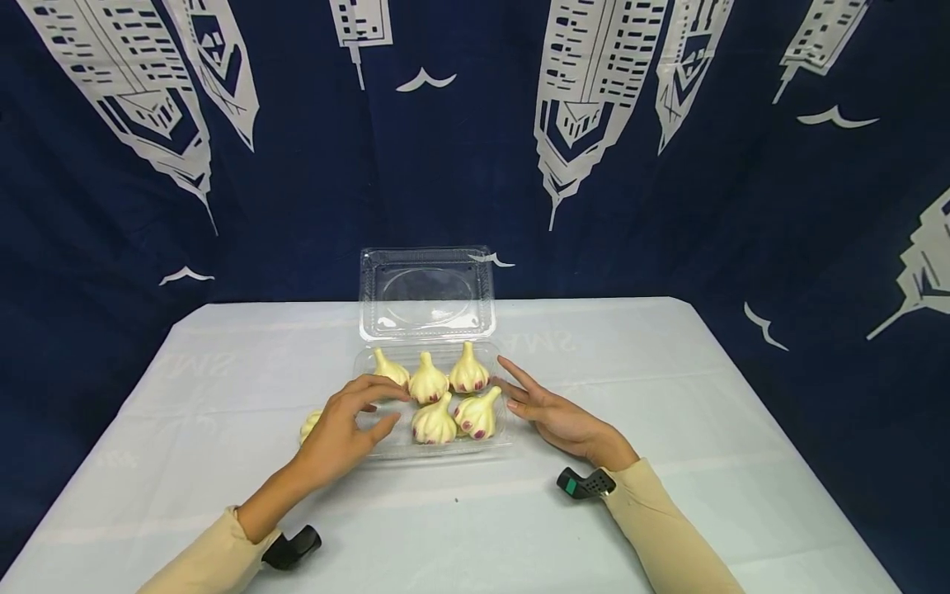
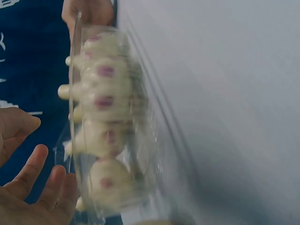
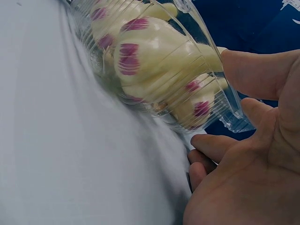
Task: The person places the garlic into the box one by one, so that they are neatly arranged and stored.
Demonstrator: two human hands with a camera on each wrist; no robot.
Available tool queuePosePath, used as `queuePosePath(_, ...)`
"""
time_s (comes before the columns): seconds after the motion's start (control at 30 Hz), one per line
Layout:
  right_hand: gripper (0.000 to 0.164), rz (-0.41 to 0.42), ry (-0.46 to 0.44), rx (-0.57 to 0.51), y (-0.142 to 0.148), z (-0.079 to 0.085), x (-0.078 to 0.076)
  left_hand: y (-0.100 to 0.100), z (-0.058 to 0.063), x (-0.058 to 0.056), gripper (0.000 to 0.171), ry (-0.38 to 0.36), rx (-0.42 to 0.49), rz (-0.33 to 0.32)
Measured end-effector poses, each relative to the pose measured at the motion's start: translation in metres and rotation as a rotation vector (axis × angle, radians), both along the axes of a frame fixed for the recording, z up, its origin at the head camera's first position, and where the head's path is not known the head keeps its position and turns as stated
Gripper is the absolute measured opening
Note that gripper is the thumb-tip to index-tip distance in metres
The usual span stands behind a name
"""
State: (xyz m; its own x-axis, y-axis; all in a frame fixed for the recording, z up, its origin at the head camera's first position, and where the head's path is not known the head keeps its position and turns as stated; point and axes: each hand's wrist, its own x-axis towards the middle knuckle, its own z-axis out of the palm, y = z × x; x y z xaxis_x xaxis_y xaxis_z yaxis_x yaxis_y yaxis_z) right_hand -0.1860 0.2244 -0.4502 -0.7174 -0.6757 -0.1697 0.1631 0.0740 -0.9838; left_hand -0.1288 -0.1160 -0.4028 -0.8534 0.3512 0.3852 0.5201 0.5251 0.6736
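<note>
A clear plastic clamshell container (image 1: 393, 450) lies on the table with its lid (image 1: 426, 297) raised at the back. Several garlic bulbs (image 1: 429, 379) with purple patches sit inside, stems mostly up. Over the container's left part hovers my left hand (image 1: 345, 425), fingers loosely bent, thumb apart, nothing between them. Another garlic bulb (image 1: 310, 422) lies outside, left of the container and partly hidden by that hand. At the container's right edge is my right hand (image 1: 560, 421), fingers spread. In the right wrist view its thumb (image 3: 255, 70) is by the rim; contact is hard to tell.
A white cloth covers the table (image 1: 579, 528). Behind it hangs a dark blue curtain (image 1: 445, 181) with white building prints. Black wrist cameras (image 1: 293, 547) are strapped at both sleeves.
</note>
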Motion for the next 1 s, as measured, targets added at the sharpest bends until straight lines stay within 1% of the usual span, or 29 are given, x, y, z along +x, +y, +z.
queuePosePath(0.17, 0.071, -0.006, 0.001, 0.004, 0.002, 0.0, 0.001, -0.016, 0.003, 0.002, 0.031, 0.012, -0.021, 0.051)
queuePosePath(0.33, 0.072, -0.004, -0.004, 0.002, 0.001, 0.0, 0.001, -0.035, 0.0, 0.006, 0.031, 0.031, -0.004, 0.07)
queuePosePath(0.5, 0.072, -0.005, -0.006, 0.002, -0.001, 0.001, 0.001, -0.055, -0.003, 0.011, 0.033, 0.025, 0.01, 0.092)
queuePosePath(0.57, 0.071, -0.004, -0.005, 0.001, -0.001, 0.0, 0.001, -0.062, -0.004, 0.013, 0.033, 0.004, 0.03, 0.092)
queuePosePath(0.67, 0.071, -0.002, -0.004, 0.001, -0.002, -0.001, 0.001, -0.072, -0.007, 0.014, 0.03, -0.031, 0.065, 0.078)
queuePosePath(0.77, 0.071, -0.003, 0.0, 0.007, -0.001, -0.002, 0.001, -0.082, -0.012, 0.012, 0.026, -0.072, 0.106, 0.033)
queuePosePath(0.87, 0.071, -0.008, 0.007, 0.009, -0.001, -0.002, -0.001, -0.092, -0.018, 0.008, 0.024, -0.114, 0.154, -0.014)
queuePosePath(0.93, 0.071, -0.01, 0.007, 0.013, -0.002, -0.001, -0.001, -0.097, -0.022, 0.005, 0.023, -0.156, 0.195, -0.04)
queuePosePath(1.0, 0.072, -0.006, 0.01, 0.011, -0.002, -0.001, -0.002, -0.102, -0.027, 0.003, 0.022, -0.212, 0.242, -0.053)
